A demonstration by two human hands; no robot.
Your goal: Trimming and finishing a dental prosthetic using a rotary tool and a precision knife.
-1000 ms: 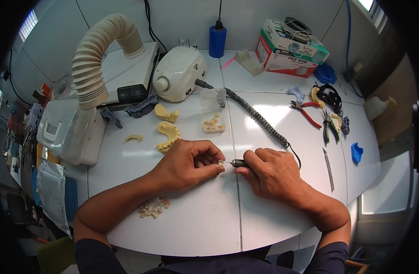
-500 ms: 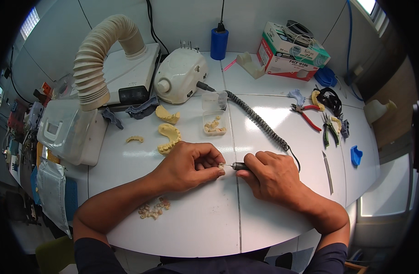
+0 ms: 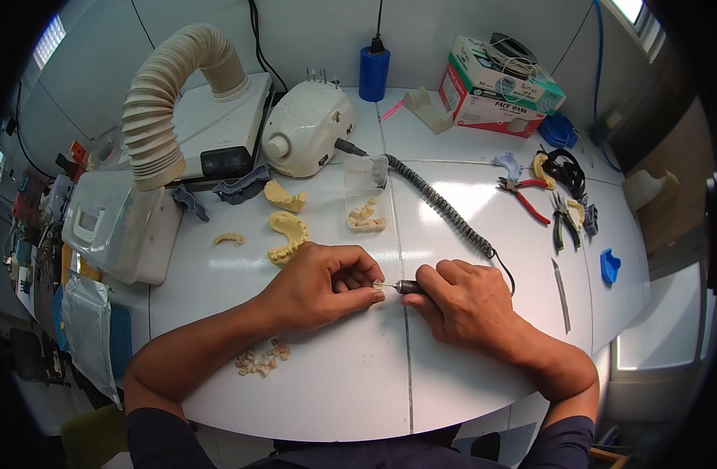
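Note:
Between thumb and fingertips, my left hand (image 3: pixel 321 285) pinches a small pale piece that looks like a denture tooth (image 3: pixel 378 284). My right hand (image 3: pixel 469 301) is wrapped round a dark rotary handpiece (image 3: pixel 410 287); its thin metal bur points left and meets the tooth or lies very close to it. Just beyond my left hand stands a yellow plaster dental model (image 3: pixel 286 237). A pile of loose tooth-like pieces (image 3: pixel 262 359) lies near my left forearm. More such pieces sit in an open clear plastic box (image 3: pixel 367 213) beyond both hands.
A coiled cord (image 3: pixel 444 205) runs over the table to a cream control unit (image 3: pixel 308 129). A ribbed suction hose (image 3: pixel 151 109) arches at the back left, above a lidded plastic case (image 3: pixel 120 227). Red-handled pliers (image 3: pixel 526 199), green-handled pliers (image 3: pixel 563 223) and a knife (image 3: pixel 560 295) lie right.
Hardly anything differs. The handpiece and its bur have shifted very slightly left against the tooth, while both hands keep their grip and place.

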